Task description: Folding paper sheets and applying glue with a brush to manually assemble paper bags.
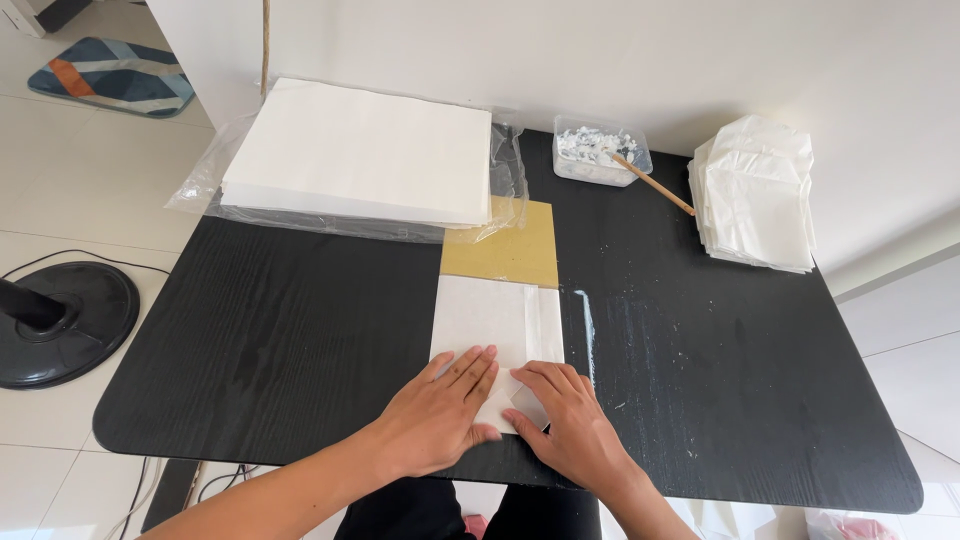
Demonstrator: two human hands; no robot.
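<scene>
A folded white paper sheet (495, 318) lies on a black table (290, 340), partly over a yellow cardboard piece (515, 250). My left hand (440, 410) rests flat on the sheet's near left part, fingers together. My right hand (565, 420) presses the near right corner, where a small flap of paper is folded under the fingers. Both hands touch the sheet near the table's front edge.
A thick stack of white paper (360, 150) sits on clear plastic wrap at the back left. A small plastic tub with white paste and a wooden stick (600, 150) stands at the back. Folded white paper pieces (755, 195) are piled at the back right. White smears (590, 320) mark the table. A fan base (60, 320) stands on the floor at left.
</scene>
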